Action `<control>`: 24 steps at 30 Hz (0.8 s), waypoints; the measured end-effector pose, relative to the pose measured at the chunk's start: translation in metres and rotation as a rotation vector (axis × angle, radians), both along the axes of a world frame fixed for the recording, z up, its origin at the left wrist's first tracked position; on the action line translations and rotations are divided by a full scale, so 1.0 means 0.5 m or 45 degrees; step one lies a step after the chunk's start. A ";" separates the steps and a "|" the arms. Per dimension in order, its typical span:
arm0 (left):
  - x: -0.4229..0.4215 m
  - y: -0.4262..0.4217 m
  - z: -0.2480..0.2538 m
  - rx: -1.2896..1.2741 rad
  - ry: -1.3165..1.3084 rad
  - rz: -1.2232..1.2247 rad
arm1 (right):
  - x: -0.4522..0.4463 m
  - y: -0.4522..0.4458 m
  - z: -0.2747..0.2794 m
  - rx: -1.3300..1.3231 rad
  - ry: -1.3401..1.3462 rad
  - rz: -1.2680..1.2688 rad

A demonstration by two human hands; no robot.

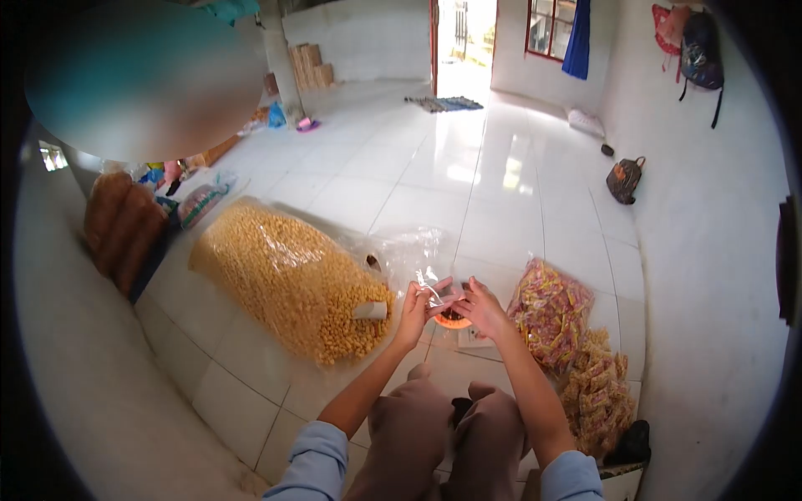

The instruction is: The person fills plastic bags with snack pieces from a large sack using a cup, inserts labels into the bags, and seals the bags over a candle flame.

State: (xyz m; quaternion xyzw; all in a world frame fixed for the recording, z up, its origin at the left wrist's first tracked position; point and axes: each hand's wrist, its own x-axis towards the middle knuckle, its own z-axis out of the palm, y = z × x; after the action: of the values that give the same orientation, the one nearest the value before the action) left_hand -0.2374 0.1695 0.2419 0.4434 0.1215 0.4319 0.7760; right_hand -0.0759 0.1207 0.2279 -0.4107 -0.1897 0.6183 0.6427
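A small clear plastic bag point(443, 292) is stretched between my two hands above the floor. My left hand point(413, 316) pinches its left side, and my right hand point(484, 309) has its fingers on the right side. Under the hands sits an orange bowl point(451, 321) with dark contents, partly hidden. To the left lies a large clear sack of yellow puffed snacks point(280, 271), its mouth toward me, with a white cup point(370, 311) among the pieces. A crumpled clear plastic sheet or bag point(409, 246) rests just beyond. A flat whitish object point(474, 338) is partly covered by my right arm.
On the right stand a bag of pink-and-yellow packets point(547, 305) and a pile of clear snack packs point(597, 388). Another person sits at the far left, near brown filled sacks point(124, 219). A backpack point(625, 179) leans against the right wall; a mat point(444, 104) lies by the doorway.
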 end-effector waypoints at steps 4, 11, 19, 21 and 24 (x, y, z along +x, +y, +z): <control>-0.004 0.009 0.062 0.107 0.020 -0.042 | 0.014 -0.007 0.083 0.350 -0.019 -0.391; -0.017 0.020 0.093 0.919 0.623 0.567 | 0.014 -0.034 0.120 0.434 -0.892 -0.649; 0.019 -0.002 0.092 0.833 0.870 0.298 | -0.046 -0.044 0.127 0.497 -1.297 -0.533; 0.016 0.003 0.088 0.738 0.750 0.289 | -0.055 -0.047 0.133 0.431 -1.346 -0.548; -0.001 0.003 0.094 0.745 0.950 0.315 | -0.065 -0.044 0.132 0.437 -1.725 -0.654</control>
State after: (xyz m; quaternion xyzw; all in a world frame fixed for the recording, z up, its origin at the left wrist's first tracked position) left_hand -0.2380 0.1712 0.2887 0.7496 0.3165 0.3486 0.4652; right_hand -0.1085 0.0987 0.2941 -0.6271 -0.5363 0.0216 0.5645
